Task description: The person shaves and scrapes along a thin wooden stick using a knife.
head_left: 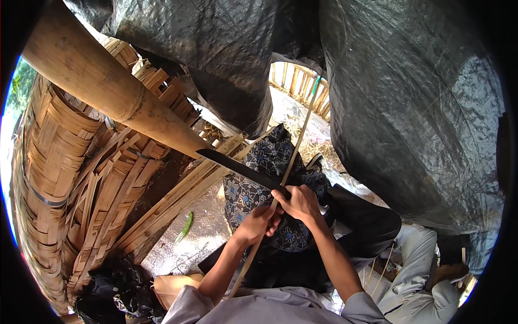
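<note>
Centrally in frame, my left hand pinches the bamboo strip; my right hand curls its fingers round the knife. Light, steady pressure, thumbs off its edge, should serve best.

From my end I'm seeing a long dark knife slanting across a skinny pale strip, green-tipped, running diagonally.

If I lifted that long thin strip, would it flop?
The strip is probably light, being so narrow; likely springy rather than floppy, since it runs nearly straight beyond the left hand and right hand.
</note>
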A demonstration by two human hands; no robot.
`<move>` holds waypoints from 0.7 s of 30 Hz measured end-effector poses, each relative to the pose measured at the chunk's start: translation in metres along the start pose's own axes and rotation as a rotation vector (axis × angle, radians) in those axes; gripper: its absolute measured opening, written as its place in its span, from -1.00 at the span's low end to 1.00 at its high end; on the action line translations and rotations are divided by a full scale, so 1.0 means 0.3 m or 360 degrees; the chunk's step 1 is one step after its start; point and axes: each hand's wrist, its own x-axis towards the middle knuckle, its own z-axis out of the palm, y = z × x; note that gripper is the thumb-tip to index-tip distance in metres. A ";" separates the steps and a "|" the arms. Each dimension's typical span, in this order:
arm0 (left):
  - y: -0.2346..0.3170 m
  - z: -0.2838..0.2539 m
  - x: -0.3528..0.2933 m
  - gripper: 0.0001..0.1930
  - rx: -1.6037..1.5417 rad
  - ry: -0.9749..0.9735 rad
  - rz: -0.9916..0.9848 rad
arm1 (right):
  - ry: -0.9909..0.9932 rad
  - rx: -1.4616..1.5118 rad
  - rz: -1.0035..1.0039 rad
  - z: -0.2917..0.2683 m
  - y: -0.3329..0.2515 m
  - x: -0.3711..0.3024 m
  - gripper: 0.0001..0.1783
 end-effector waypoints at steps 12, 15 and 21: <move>-0.215 -0.155 -0.302 -0.70 0.0556 0.0356 0.0010 | 0.0061 0.0248 0.0008 0.054 0.024 0.004 -0.33; -0.206 -0.116 -0.215 -0.68 0.0659 0.0403 0.0205 | 0.0059 0.0326 0.0000 0.046 0.030 -0.026 -0.36; -0.128 -0.079 -0.022 -0.68 0.0106 0.0188 0.0184 | 0.0064 0.0412 -0.0207 0.083 0.025 -0.096 -0.47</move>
